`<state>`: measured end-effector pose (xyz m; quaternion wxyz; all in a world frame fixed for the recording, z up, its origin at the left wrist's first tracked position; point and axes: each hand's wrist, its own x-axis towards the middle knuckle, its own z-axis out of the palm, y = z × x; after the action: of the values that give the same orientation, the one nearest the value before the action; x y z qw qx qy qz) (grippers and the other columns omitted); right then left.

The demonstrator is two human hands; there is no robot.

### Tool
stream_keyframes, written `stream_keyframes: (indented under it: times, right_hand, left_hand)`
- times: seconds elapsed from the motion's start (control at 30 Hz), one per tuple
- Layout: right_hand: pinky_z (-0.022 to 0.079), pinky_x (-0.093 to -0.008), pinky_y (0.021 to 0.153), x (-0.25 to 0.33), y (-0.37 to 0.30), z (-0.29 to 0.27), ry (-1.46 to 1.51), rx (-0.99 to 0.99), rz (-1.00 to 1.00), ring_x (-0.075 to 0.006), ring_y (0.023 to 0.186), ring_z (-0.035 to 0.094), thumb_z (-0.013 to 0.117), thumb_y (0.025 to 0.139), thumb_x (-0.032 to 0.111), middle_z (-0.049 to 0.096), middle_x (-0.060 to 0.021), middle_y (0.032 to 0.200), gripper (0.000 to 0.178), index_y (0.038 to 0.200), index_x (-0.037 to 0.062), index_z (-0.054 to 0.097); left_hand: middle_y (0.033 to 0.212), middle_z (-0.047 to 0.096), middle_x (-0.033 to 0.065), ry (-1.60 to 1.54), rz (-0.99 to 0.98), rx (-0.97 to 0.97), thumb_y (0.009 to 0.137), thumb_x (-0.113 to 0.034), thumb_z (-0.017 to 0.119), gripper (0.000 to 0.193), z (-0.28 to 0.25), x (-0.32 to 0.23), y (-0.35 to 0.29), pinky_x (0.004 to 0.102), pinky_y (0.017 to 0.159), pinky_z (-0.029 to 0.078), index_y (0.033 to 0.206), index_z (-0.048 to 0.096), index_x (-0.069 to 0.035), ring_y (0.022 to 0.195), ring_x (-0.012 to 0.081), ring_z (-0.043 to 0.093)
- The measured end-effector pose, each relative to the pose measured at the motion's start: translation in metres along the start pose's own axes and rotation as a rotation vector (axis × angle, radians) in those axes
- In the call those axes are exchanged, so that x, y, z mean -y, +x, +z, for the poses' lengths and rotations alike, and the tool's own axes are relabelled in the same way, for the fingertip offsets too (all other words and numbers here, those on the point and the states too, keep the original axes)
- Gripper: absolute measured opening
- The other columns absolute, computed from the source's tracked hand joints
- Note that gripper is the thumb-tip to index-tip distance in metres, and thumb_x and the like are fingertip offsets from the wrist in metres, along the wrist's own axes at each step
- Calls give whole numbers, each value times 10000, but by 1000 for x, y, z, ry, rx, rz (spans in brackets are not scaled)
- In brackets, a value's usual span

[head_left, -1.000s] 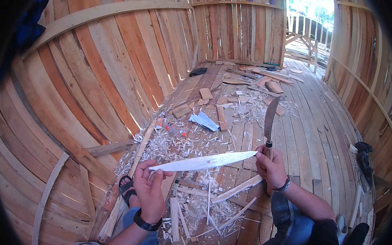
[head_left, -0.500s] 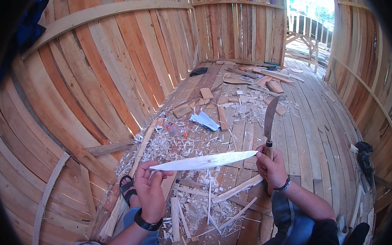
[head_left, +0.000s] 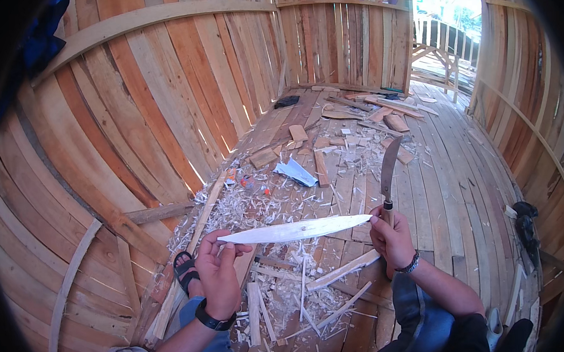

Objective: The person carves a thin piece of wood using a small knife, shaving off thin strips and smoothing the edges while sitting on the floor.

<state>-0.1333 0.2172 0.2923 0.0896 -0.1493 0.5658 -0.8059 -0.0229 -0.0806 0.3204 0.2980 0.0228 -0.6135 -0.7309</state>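
Between my two hands I hold a pale, carved piece of wood [head_left: 294, 230], long, flat and tapering to a point at both ends. My left hand [head_left: 220, 262] pinches its left tip between thumb and fingers. The fingers of my right hand [head_left: 391, 239] grip the right tip and are also wrapped round the wooden handle of a knife [head_left: 390, 170]. Its broad, slightly curved blade points up and away from me. Below the carved piece, a heap of wood shavings [head_left: 289, 303] lies on the plank floor between my legs.
Loose strips of wood [head_left: 341, 270] lie near my feet. A blue-white packet [head_left: 294, 173] sits among shavings farther off. Offcuts and boards [head_left: 380, 110] are piled toward the far wall. A plank wall [head_left: 143, 87] rises on the left; a black bag [head_left: 525, 224] lies at right.
My hands and the carved piece have shifted very slightly to the right in the picture. Both grips are the same as before.
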Motion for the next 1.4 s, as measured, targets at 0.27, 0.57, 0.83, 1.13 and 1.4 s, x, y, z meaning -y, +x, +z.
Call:
stream_keyframes:
  times: [0.27,0.57,0.83,1.13,1.4]
  right_hand:
    - [195,-207,336,0,0,0,10,4,-16,-23,369,305,569,949,146,391,59,528,106,981,58,521]
    - [190,-204,338,1,0,0,-12,18,-27,-18,372,302,560,960,196,372,64,523,156,922,47,529]
    - [190,-203,339,1,0,-1,-9,21,-16,-18,369,298,546,966,191,369,65,519,163,902,43,526]
    - [193,-205,342,1,-1,1,-16,14,-16,-18,366,301,544,969,176,376,64,513,150,900,44,530]
    - [196,-202,344,2,-1,1,-45,13,-13,-14,369,307,545,971,187,386,67,514,166,888,44,530]
  left_hand:
    - [928,612,94,17,-5,-3,958,-3,452,180,0,-1,0,298,795,509,1133,493,7,814,148,618]
    - [896,614,101,-40,-2,-10,959,-29,502,109,-1,1,1,280,751,503,1059,522,9,797,173,640]
    - [867,608,91,-35,5,-2,962,-47,515,89,-1,3,2,282,735,507,1032,534,5,784,169,636]
    - [870,614,75,-5,-9,0,979,-73,486,93,-2,2,2,310,766,519,1029,537,-13,770,140,616]
    - [869,616,75,-10,-7,-5,982,-74,480,114,-2,2,1,304,762,518,1056,534,-7,764,139,616]
